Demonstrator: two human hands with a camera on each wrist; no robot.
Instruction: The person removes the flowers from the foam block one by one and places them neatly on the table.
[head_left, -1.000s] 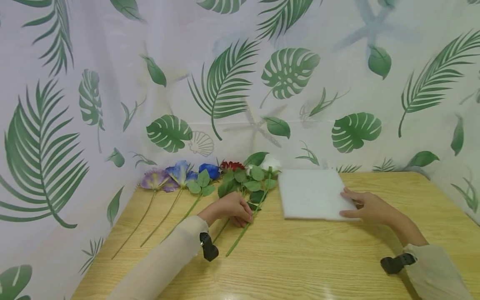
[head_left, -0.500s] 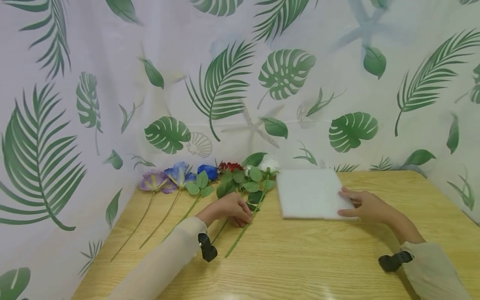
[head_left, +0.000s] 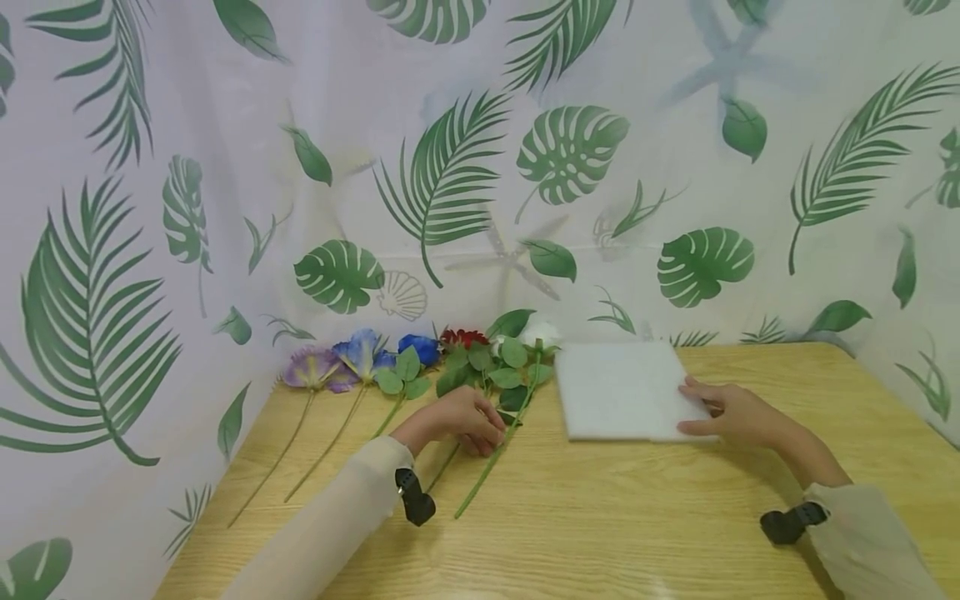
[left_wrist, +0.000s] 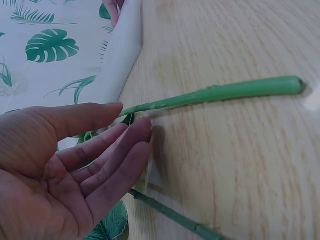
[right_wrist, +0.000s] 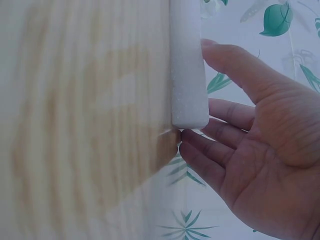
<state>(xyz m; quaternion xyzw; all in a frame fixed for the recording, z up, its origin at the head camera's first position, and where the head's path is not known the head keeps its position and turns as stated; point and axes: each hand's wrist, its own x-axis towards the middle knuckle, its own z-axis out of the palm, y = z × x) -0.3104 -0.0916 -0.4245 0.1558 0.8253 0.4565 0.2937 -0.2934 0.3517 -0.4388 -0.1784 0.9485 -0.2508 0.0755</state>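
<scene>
Several artificial flowers lie in a row at the table's back left: a purple one (head_left: 311, 367), a blue rose (head_left: 420, 346), a red one (head_left: 462, 336) and a white rose (head_left: 540, 333). My left hand (head_left: 491, 433) rests among their stems with relaxed fingers. In the left wrist view, the left hand (left_wrist: 132, 117) is open with its thumb tip (left_wrist: 112, 107) against a green stem (left_wrist: 220, 92). A white foam block (head_left: 622, 387) lies flat to the right. My right hand (head_left: 693, 408) rests on its near right corner. The right wrist view shows the foam block (right_wrist: 187, 65) with my thumb (right_wrist: 230, 65) on its edge.
A light wooden table (head_left: 600, 525) carries everything. A leaf-printed curtain (head_left: 450, 167) closes off the back and both sides. A second stem (left_wrist: 170, 215) runs under my left palm. Black wrist straps (head_left: 783, 525) sit on both sleeves.
</scene>
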